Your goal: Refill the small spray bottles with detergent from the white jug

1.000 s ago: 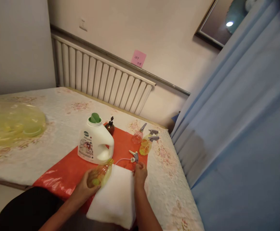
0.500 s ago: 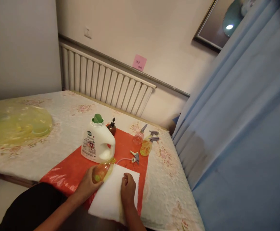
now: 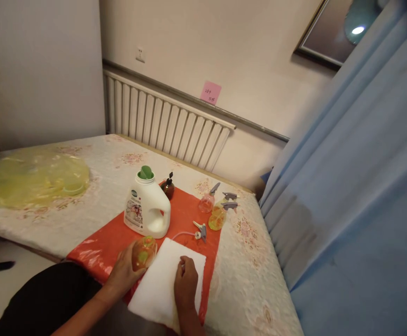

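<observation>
At the near edge of the table (image 3: 94,186), grips a small orange-yellow bottle (image 3: 143,252) in the left hand (image 3: 126,273), fingers closed round its body, the bottle tilted and held low at the left edge of a white towel (image 3: 161,275). Rests the right hand (image 3: 185,284) on top of that towel, just right of the bottle, knuckles up and fingers curled; impossible to tell whether pinching the cloth or merely lying on it.

Under both hands, a red mat (image 3: 185,214) with the towel flat on it. Just beyond the left hand, a white jug (image 3: 147,205) with a green cap, upright, close to the bottle but apart from it. Behind the jug, a brown pump bottle (image 3: 168,188). Just beyond the right hand, past the towel's far edge, a loose trigger head (image 3: 200,231) lying with its thin tube. Farther out to the right, a pink sprayer (image 3: 207,201) and a yellow sprayer (image 3: 219,215) side by side at the mat's edge.

Well off to the left, a crumpled yellow bag (image 3: 31,175) on the table. Beyond everything, a radiator (image 3: 164,119) along the wall, with a pink note (image 3: 211,92) above it. To the right of the hands, a blue curtain (image 3: 347,186).
</observation>
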Demonstrator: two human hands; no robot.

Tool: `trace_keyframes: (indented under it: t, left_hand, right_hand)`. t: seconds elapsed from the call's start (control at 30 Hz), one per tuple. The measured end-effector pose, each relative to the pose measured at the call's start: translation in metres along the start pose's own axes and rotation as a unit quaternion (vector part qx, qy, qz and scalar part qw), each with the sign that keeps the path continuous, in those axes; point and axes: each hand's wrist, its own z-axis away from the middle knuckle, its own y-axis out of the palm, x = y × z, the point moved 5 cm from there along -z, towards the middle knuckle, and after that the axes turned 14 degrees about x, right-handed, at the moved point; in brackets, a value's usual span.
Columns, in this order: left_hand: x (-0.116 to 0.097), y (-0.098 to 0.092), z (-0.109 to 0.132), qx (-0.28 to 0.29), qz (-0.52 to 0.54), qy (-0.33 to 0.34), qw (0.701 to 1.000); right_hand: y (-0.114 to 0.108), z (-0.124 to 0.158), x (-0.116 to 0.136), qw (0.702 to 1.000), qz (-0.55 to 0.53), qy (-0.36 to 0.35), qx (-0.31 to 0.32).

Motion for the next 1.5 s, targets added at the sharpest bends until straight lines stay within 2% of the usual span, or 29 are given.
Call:
trace_keyframes:
  t: [0.17, 0.37, 0.63, 0.83, 0.97, 1.07, 1.27, 1.5]
  left_hand:
    - [0.008, 0.005, -0.001, -0.017, -0.024, -0.012, 0.999]
    - [0.000, 0.003, -0.004, -0.007, -0.011, -0.010, 1.000]
    - [0.001, -0.001, -0.011, 0.025, 0.020, 0.014, 0.999]
    - [-0.003, -0.006, -0.013, 0.027, 0.018, 0.026, 0.999]
    - [-0.011, -0.008, -0.019, 0.037, 0.020, 0.070, 0.997]
    - [-0.010, -0.005, -0.027, 0.059, 0.025, 0.106, 0.992]
    - [0.006, 0.010, -0.036, 0.066, 0.025, 0.133, 0.989]
    - [0.013, 0.016, -0.033, 0.052, 0.053, 0.128, 0.989]
  right_hand:
    - [0.003, 0.000, 0.000, 0.997, 0.074, -0.025, 0.004]
    - [0.003, 0.001, 0.002, 0.993, 0.107, -0.038, -0.007]
    - [0.007, 0.001, -0.002, 0.990, 0.134, -0.036, -0.019]
    - [0.008, 0.001, -0.002, 0.989, 0.146, -0.030, -0.018]
    - [0.011, 0.001, -0.001, 0.985, 0.168, -0.027, -0.018]
    - [0.013, 0.001, 0.000, 0.982, 0.187, -0.030, -0.016]
    - [0.016, 0.001, -0.001, 0.977, 0.210, -0.041, -0.016]
    - [0.017, 0.000, 0.004, 0.973, 0.219, -0.071, -0.026]
